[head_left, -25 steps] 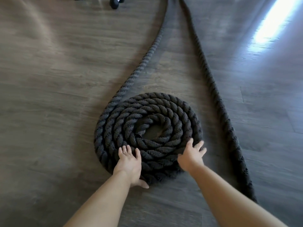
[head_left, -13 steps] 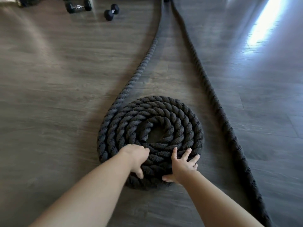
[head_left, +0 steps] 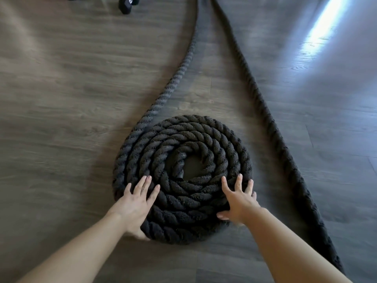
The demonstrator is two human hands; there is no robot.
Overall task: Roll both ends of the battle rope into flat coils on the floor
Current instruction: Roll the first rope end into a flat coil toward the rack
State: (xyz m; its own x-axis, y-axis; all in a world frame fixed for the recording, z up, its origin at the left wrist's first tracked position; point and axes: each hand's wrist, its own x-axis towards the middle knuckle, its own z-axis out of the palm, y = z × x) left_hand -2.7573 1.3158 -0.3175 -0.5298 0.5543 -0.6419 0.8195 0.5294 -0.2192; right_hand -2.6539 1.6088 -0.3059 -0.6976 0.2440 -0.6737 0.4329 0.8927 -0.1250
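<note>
On the floor [head_left: 61, 99] just ahead of your arms lies the coil [head_left: 182, 178], flat, several turns wound round a small open centre. Its feed strand [head_left: 177, 74] leaves the outer turn at the upper left and runs away from you toward the top of the view, so the coil grows along that line: to take up more rope it must turn and travel forward, away from your wrists. Your left hand [head_left: 135, 203] rests on the near-left rim, fingers spread and flat on the outer turns, thumb tucked under the edge; it clasps nothing. Your right hand [head_left: 237, 203] sits on the near-right rim, fingers splayed wide on the rope, thumb low by the floor, likewise pressing rather than gripping. Both hands are on the side nearest you, about equally close. The feed joins on the left, so I judge your left hand is the better placed to guide it in. The second strand [head_left: 271, 127] lies well to the right, long axis running from far to near, apart from the coil and not yet rolled. A dumbbell [head_left: 128, 4] sits far off at the top.
</note>
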